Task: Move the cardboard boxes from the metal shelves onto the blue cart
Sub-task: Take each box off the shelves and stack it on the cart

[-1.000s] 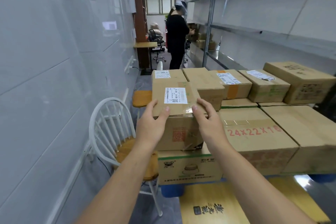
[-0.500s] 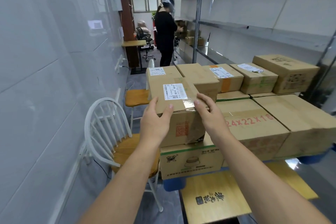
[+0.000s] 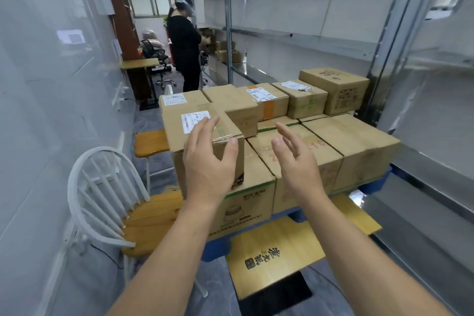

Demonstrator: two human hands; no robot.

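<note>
A brown labelled cardboard box (image 3: 179,141) rests on top of the stacked boxes at the near left corner of the blue cart (image 3: 372,186). My left hand (image 3: 209,164) hovers open just in front of that box, fingers spread. My right hand (image 3: 298,163) is open too, off to the right over a larger box marked with red numbers (image 3: 323,159). Neither hand holds anything. Several more boxes (image 3: 336,90) fill the cart in two layers. The metal shelves (image 3: 307,41) run along the right wall.
A white spindle chair with a wooden seat (image 3: 102,200) stands left of the cart, and a second wooden seat (image 3: 150,142) lies beyond it. A low wooden board (image 3: 277,249) lies below my arms. A person in black (image 3: 184,43) stands down the aisle by the shelves.
Both hands have let go of the labelled box and pulled back from it, fingers now spread. The box stays on the stack. My view has swung a little to the right.
</note>
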